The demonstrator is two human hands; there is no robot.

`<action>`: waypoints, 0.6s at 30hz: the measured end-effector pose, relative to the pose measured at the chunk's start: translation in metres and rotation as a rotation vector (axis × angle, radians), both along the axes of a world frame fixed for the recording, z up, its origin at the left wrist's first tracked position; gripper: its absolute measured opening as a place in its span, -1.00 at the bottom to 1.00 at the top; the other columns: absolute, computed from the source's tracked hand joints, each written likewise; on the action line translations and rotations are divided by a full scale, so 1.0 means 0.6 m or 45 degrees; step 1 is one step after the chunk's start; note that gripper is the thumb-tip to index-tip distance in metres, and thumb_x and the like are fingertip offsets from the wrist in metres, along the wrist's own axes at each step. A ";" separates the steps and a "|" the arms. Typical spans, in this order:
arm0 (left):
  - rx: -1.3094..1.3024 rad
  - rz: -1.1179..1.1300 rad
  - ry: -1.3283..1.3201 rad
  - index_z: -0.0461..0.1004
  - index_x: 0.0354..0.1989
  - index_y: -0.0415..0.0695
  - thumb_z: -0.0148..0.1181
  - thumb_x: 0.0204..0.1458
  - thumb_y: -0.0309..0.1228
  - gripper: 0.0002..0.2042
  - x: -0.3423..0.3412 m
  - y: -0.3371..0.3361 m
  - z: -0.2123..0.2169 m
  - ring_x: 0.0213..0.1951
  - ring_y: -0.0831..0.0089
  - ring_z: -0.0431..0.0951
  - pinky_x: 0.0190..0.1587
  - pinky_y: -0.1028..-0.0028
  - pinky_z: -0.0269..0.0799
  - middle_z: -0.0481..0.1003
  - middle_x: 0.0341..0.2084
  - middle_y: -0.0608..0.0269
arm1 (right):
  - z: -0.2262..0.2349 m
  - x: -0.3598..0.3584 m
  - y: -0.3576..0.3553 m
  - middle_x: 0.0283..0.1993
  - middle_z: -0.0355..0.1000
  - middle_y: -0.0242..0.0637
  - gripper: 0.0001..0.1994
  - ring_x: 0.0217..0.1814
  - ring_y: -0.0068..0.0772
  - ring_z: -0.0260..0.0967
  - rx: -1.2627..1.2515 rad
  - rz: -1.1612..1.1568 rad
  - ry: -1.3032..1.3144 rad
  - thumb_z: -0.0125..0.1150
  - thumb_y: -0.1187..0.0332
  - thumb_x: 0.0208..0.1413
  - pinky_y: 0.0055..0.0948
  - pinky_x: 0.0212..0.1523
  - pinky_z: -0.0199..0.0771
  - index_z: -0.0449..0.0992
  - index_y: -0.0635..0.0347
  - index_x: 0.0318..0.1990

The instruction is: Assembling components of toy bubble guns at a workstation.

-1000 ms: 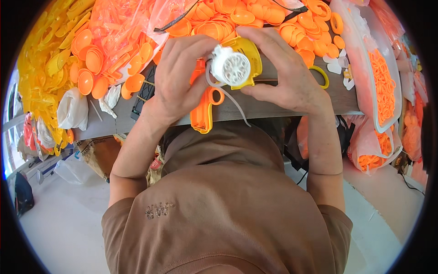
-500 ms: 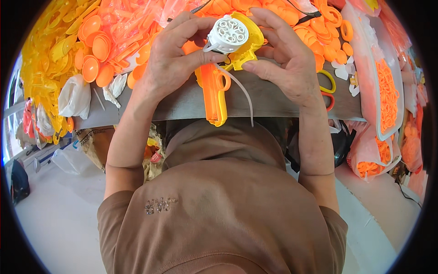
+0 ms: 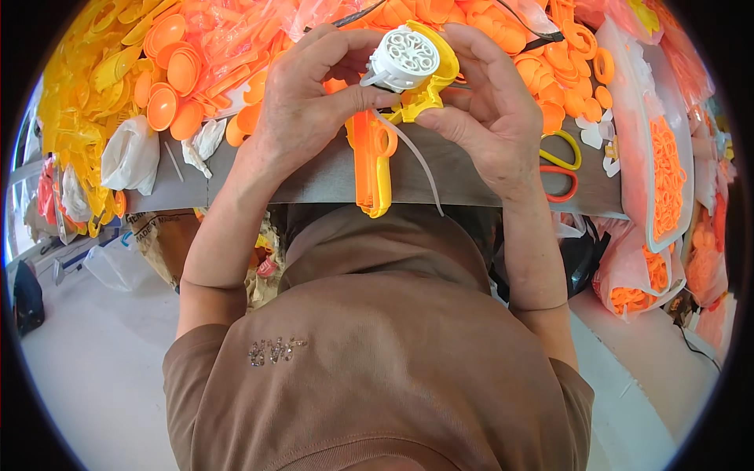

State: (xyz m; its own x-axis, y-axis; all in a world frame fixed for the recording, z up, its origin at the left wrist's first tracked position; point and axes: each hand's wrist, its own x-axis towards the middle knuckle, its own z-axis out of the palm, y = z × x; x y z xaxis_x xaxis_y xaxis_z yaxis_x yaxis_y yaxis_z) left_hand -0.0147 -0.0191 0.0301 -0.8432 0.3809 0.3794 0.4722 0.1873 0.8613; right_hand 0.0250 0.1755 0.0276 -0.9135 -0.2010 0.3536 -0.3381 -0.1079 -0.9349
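Between my hands, above the table, is a toy bubble gun with an orange and yellow handle (image 3: 367, 169) hanging downward. My left hand (image 3: 302, 102) grips it from the left, thumb and fingers closed at the white round head (image 3: 407, 56), whose face has a ring of holes. On the other side, my right hand (image 3: 499, 118) pinches the yellow curved shell (image 3: 446, 67), thumb at its lower edge and fingers behind. The shell sits against the head's right side. From under the head a thin clear tube (image 3: 420, 161) curves down past the table edge. Fingers hide the gun's middle.
Orange plastic parts (image 3: 184, 71) pile along the back, and yellow parts (image 3: 86, 118) at far left. Scissors (image 3: 561, 169) with yellow and red handles lie beside my right wrist. A clear bin of orange rings (image 3: 667, 180) stands right. A white plastic bag (image 3: 129, 157) lies left.
My right wrist has shifted slightly left, showing more of the scissors. The white head and yellow shell sit slightly farther right in view, as does the background. Both hands keep their hold.
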 end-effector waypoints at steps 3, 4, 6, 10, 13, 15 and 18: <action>0.017 0.024 0.024 0.46 -0.12 -0.22 0.36 -0.27 -0.56 -0.57 0.004 0.000 0.000 -0.34 0.49 0.50 -0.28 0.53 0.47 0.44 -0.37 0.23 | 0.006 0.008 -0.008 0.16 0.19 -0.12 -0.33 0.21 -0.27 0.17 0.041 -0.056 -0.006 0.26 0.67 -0.15 -0.31 0.08 0.38 0.11 0.35 0.19; 0.021 0.027 0.041 0.46 -0.11 -0.20 0.36 -0.27 -0.56 -0.56 0.006 0.001 0.000 -0.36 0.49 0.50 -0.28 0.53 0.46 0.44 -0.38 0.24 | 0.007 0.011 -0.010 0.16 0.19 -0.12 -0.33 0.21 -0.27 0.17 0.041 -0.058 -0.007 0.26 0.67 -0.15 -0.31 0.08 0.38 0.11 0.35 0.19; -0.026 0.042 0.079 0.47 -0.10 -0.18 0.36 -0.28 -0.56 -0.55 0.010 0.000 0.008 -0.37 0.49 0.49 -0.31 0.53 0.45 0.44 -0.39 0.24 | 0.008 0.016 -0.016 0.16 0.19 -0.12 -0.30 0.22 -0.26 0.18 0.069 -0.110 0.027 0.28 0.64 -0.16 -0.30 0.09 0.37 0.09 0.33 0.19; -0.094 0.033 0.183 0.49 -0.08 -0.12 0.36 -0.29 -0.55 -0.53 0.011 -0.002 0.009 -0.42 0.50 0.46 -0.36 0.52 0.42 0.41 -0.44 0.26 | 0.009 0.026 -0.025 0.16 0.19 -0.11 -0.28 0.22 -0.26 0.18 0.066 -0.153 0.036 0.29 0.65 -0.18 -0.29 0.10 0.36 0.08 0.33 0.19; -0.244 0.032 0.244 0.50 -0.09 -0.12 0.36 -0.31 -0.55 -0.53 0.012 -0.002 0.016 -0.43 0.47 0.44 -0.41 0.49 0.39 0.40 -0.46 0.25 | 0.004 0.035 -0.027 0.15 0.19 -0.11 -0.28 0.21 -0.26 0.18 0.041 -0.203 0.026 0.29 0.67 -0.19 -0.29 0.11 0.36 0.07 0.34 0.19; -0.285 0.026 0.245 0.50 -0.08 -0.11 0.35 -0.31 -0.56 -0.52 0.015 0.003 0.020 -0.45 0.45 0.43 -0.42 0.48 0.37 0.38 -0.47 0.24 | -0.003 0.041 -0.027 0.16 0.18 -0.11 -0.28 0.21 -0.26 0.19 0.087 -0.242 0.096 0.29 0.67 -0.19 -0.29 0.12 0.35 0.07 0.34 0.18; -0.378 -0.015 0.338 0.48 -0.06 -0.11 0.33 -0.31 -0.57 -0.51 0.022 0.022 0.034 -0.48 0.39 0.41 -0.44 0.46 0.36 0.35 -0.50 0.22 | -0.004 0.058 -0.016 0.14 0.21 -0.12 -0.27 0.21 -0.28 0.19 0.067 -0.307 0.021 0.30 0.66 -0.20 -0.32 0.13 0.32 0.07 0.35 0.19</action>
